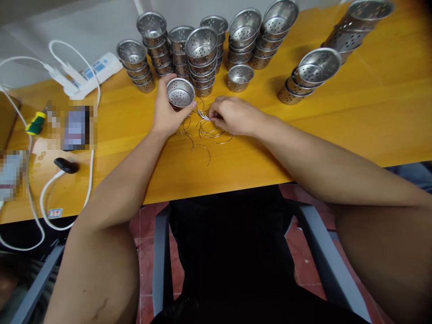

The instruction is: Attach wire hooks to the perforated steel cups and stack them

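Note:
My left hand is wrapped round a small perforated metal cup, its mouth tilted up towards me. To the right of it, my right hand is closed in a pinch at a loose cluster of thin curved wires on the table. Its fingertips touch the cluster; whether they grip a single wire is too small to make out. More bent wires lie scattered just in front of both hands. One single perforated cup stands behind my right hand.
Stacks of perforated cups line the back of the wooden table, with leaning stacks at the right. On the left are a white power strip, white cables, a blurred phone, a green-yellow handle and a black object.

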A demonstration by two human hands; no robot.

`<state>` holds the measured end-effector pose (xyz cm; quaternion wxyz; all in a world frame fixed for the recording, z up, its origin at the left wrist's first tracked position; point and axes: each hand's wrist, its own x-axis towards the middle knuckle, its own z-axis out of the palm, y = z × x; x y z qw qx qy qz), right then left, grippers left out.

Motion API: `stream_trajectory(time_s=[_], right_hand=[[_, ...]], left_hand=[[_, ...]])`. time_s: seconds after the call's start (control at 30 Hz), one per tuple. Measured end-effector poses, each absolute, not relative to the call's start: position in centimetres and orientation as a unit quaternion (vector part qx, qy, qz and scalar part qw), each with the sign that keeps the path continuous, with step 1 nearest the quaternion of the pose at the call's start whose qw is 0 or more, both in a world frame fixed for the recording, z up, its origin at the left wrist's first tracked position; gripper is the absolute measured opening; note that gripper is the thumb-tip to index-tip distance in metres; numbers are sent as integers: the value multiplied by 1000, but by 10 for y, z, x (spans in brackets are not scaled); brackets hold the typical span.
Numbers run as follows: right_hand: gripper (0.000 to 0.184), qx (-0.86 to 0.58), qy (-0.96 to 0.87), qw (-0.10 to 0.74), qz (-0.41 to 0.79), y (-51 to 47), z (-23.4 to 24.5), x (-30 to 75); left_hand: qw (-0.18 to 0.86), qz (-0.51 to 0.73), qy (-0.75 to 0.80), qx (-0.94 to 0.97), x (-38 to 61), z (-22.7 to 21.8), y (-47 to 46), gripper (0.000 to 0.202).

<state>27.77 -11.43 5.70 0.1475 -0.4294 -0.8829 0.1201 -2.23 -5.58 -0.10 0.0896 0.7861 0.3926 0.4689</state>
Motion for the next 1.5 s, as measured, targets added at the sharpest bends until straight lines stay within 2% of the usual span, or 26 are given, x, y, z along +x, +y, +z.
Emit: stream_trajectory(time_s=[0.13, 0.33, 0.57, 0.97, 1.2, 1.37, 1.5], right_hand=[[13, -425, -890, 132, 98, -115, 57, 277], [23, -416, -902, 104, 56, -128, 70, 270], [22, -412, -904, 103, 48, -136, 77, 264], [15, -416, -881, 197, 110, -136, 86, 275], [14, -440, -827, 314, 157, -131, 94, 282], [25, -418, -737, 442, 294, -111, 82, 284], [26, -419, -658, 467, 416, -101, 78, 284]], left_hand=[[132, 481, 388, 775, -23, -6, -50, 102], [195, 528, 395, 726, -19, -7, -45, 114], [196, 529, 397, 724, -19, -5, -47, 103], [182, 530, 376, 738, -22, -14, -41, 116], [205, 531, 392, 722, -19, -6, -45, 112], [205, 528, 386, 728, -15, -1, -50, 114], [222, 526, 388, 723, -11, 3, -55, 109]])
